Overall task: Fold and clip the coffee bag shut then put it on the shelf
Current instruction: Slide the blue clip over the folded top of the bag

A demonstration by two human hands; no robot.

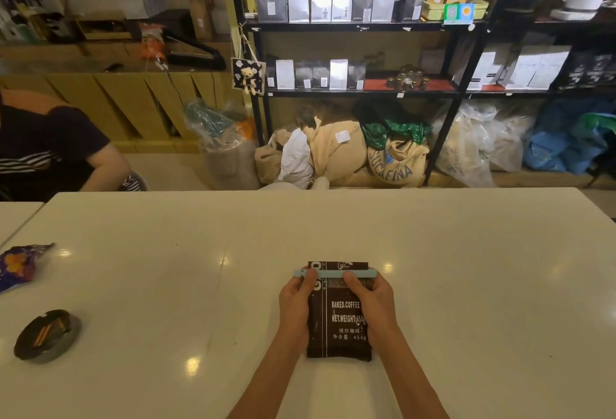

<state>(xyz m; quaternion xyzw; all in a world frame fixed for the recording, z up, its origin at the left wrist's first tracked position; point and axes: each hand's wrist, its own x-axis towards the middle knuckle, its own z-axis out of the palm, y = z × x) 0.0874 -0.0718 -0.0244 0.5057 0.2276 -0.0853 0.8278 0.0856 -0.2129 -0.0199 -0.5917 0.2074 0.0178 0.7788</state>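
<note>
Head view: the coffee bag (338, 315) lay flat on the white table (166, 252), printed face up, its top end pointing away from the person. A pale blue clip (335, 273) sat across the folded top, running the bag's full width. The left hand (295, 305) was closed around the bag's left edge with the thumb pressed on the clip's left end. The right hand (375, 302) gripped the right edge, thumb on the clip further along. Whether the clip had fully snapped shut could not be told.

Handling, as judged: the bag looked like full, soft foil, moderately heavy, likely to slump and a bit slick. The clipped fold was the weak spot; lifting by the body from both sides seemed safer than by the clip. The shelf (353, 26) of similar bags stood well apart, beyond the table.

Off to the left lay a snack wrapper (18, 265) and a dark round dish (46, 335); another person's arm (103, 165) showed.
</note>
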